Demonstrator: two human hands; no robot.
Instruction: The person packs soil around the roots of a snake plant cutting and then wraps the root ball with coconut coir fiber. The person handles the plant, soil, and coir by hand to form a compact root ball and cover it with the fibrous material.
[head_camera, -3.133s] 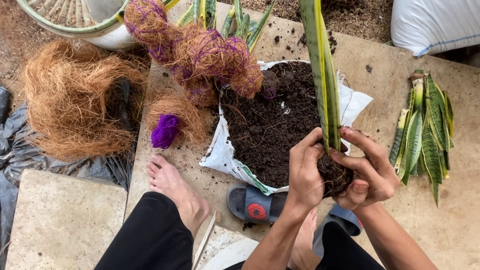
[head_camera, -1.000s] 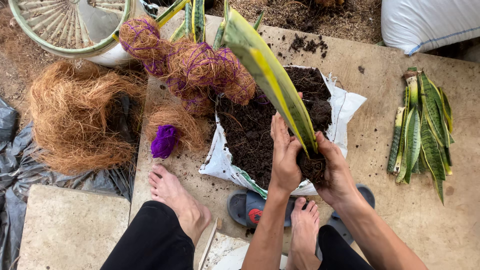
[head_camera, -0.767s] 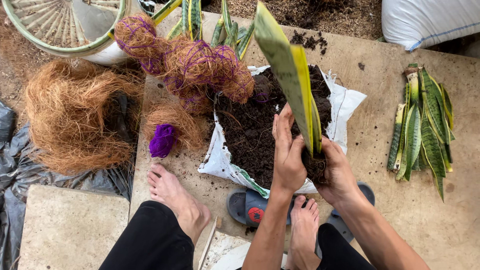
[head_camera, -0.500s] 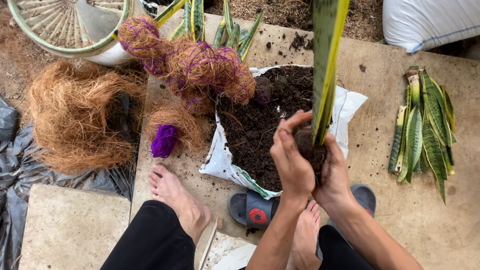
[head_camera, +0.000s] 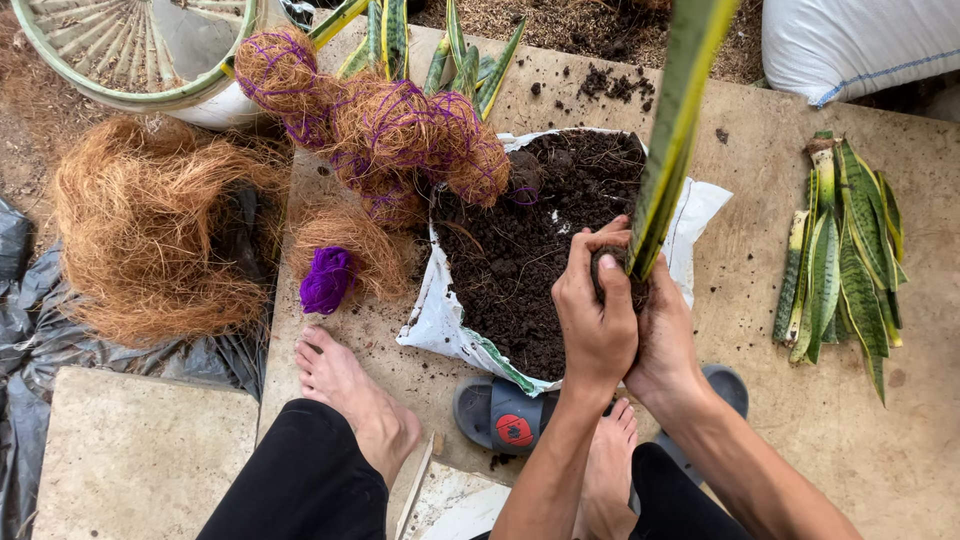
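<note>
Nearest to us are our black-trousered legs and bare left foot (head_camera: 355, 385) on the concrete slab (head_camera: 800, 440), with a dark sandal (head_camera: 500, 415) just under the near edge of the soil bag.

A little farther, our left hand (head_camera: 597, 310) and right hand (head_camera: 662, 335) are pressed together, both closed around a dark ball of soil (head_camera: 612, 272) at the base of a snake plant leaf (head_camera: 675, 130). The leaf rises steeply from between our fingers, green with yellow edges, and runs out of the top of the view. Our hands hold it over the right part of the open white bag of dark soil (head_camera: 510, 260).

To the right, well apart from the bag, a bundle of cut snake plant leaves (head_camera: 845, 250) lies flat on the slab. To the left of the bag sits a roll of purple thread (head_camera: 326, 280) against a small tuft of coconut fibre, and farther left a big heap of coconut fibre (head_camera: 150, 230).

Beyond the bag lie fibre balls wrapped in purple thread (head_camera: 390, 130) with green leaves poking out, then a round green-rimmed basin (head_camera: 120, 60) far left and a white sack (head_camera: 860, 45) far right.
</note>
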